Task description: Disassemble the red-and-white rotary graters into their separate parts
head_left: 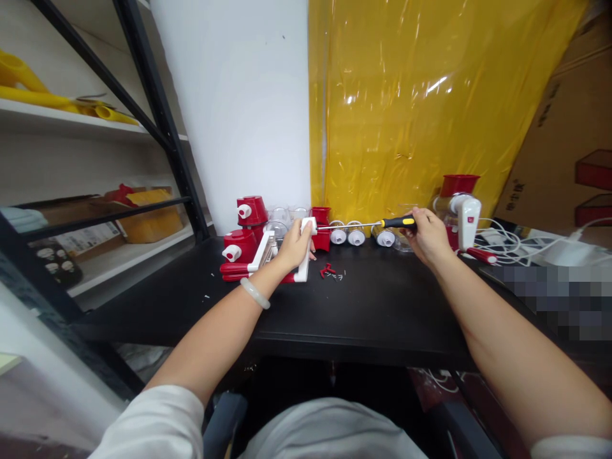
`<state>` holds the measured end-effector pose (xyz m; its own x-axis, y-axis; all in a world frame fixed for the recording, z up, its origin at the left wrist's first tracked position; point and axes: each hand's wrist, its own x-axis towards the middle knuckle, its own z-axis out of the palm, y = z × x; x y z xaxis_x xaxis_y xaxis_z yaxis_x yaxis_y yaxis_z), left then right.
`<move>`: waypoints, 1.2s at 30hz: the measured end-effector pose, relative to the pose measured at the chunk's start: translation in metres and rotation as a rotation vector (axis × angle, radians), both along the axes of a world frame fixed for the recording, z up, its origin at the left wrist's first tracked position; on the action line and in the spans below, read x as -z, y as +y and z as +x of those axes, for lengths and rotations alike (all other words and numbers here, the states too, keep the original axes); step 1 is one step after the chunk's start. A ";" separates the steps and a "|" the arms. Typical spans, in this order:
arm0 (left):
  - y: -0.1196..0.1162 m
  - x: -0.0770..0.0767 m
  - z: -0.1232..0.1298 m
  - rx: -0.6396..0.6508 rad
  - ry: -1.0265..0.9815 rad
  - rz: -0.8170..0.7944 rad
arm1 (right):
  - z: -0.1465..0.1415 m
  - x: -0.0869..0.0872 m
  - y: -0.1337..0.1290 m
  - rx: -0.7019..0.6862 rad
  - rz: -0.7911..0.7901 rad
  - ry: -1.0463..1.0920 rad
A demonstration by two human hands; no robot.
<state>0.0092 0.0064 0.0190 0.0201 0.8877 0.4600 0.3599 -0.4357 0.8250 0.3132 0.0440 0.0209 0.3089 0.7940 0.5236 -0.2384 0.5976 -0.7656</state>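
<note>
My left hand (297, 245) is closed around a white crank handle (304, 270) with a red grip, held over the black table. A long screwdriver (400, 222) with a yellow and black handle is in my right hand (426, 233), fingers wrapped round the handle's end. Its shaft points left, and its tip meets the white upper end of the crank handle. More crank handles with red grips (236, 270) lie just left of my left hand. Below the screwdriver shaft, small red parts (327, 270) and several tiny screws (340, 276) rest on the table.
Red housings (240, 246) with white knobs stand at the back left. Clear cylinders with white ends (356, 234) line the wall. An assembled red and white device (466, 220) stands at right beside white cables (519, 241). Black-framed shelving (176, 159) rises on the left.
</note>
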 end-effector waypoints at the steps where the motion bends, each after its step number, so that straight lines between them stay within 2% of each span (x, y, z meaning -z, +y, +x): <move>1: 0.000 0.000 0.000 -0.002 0.004 0.000 | 0.000 0.001 0.000 0.004 0.004 -0.006; 15: 0.003 0.004 0.000 0.001 0.014 0.000 | 0.000 0.001 0.003 -0.022 0.017 -0.005; 21: 0.009 0.006 -0.001 0.013 -0.086 -0.080 | -0.001 0.006 0.005 -0.014 0.005 -0.084; 29: 0.008 0.005 -0.002 -0.008 -0.033 -0.083 | 0.004 0.010 0.010 0.120 0.016 -0.240; 36: 0.002 0.003 0.000 -0.014 0.044 -0.052 | 0.009 0.011 0.008 0.172 -0.104 -0.263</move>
